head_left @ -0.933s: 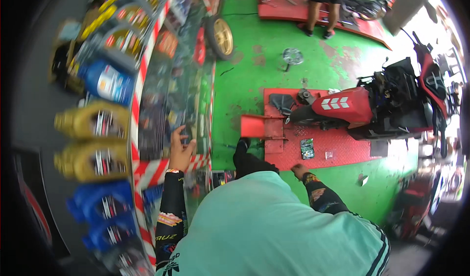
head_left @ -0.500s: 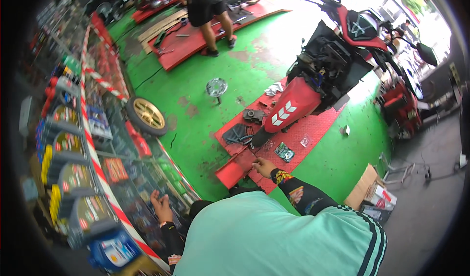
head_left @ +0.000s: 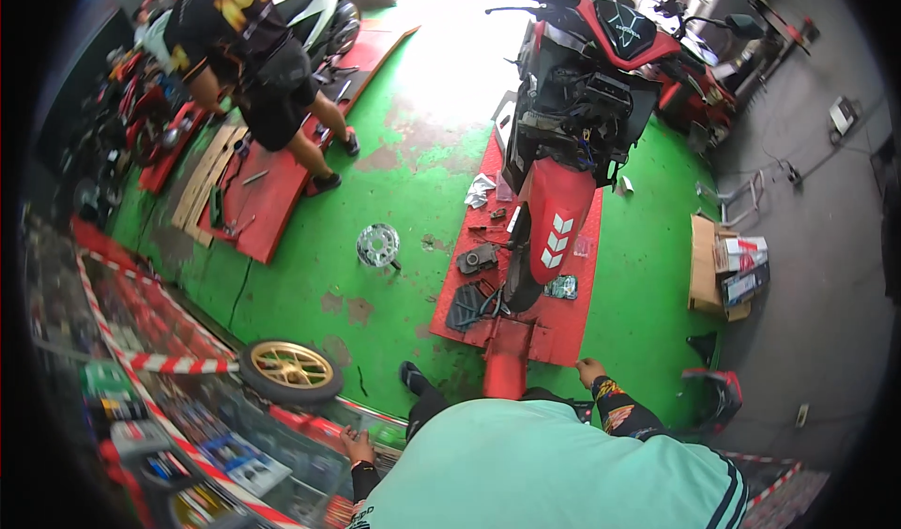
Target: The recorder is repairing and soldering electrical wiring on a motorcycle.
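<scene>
My left hand (head_left: 358, 444) is low on the left, over the glass display case, its fingers apart with nothing in them. My right hand (head_left: 590, 372) is held just off the near corner of the red platform (head_left: 563, 327), fingers drawn together; whatever they hold, if anything, cannot be made out. In front of me a partly stripped scooter (head_left: 574, 135) stands on that platform. Its red front fender (head_left: 560, 214) with white chevrons points toward me, above the front tire (head_left: 522, 285). A dark cloth-like piece (head_left: 466, 307) and a grey metal part (head_left: 477, 259) lie beside the tire.
A round metal stool (head_left: 378, 245) stands on the green floor. A gold wheel (head_left: 289, 368) leans by the display case and striped tape (head_left: 178, 364). Another person (head_left: 249, 50) stands at a second red platform (head_left: 267, 214). Cardboard boxes (head_left: 706, 266) lie on the right.
My view has swung right, and the scooter now sits more upright in the picture. My right hand has moved from the red ramp to beside the platform's near right corner. The other person is bending over.
</scene>
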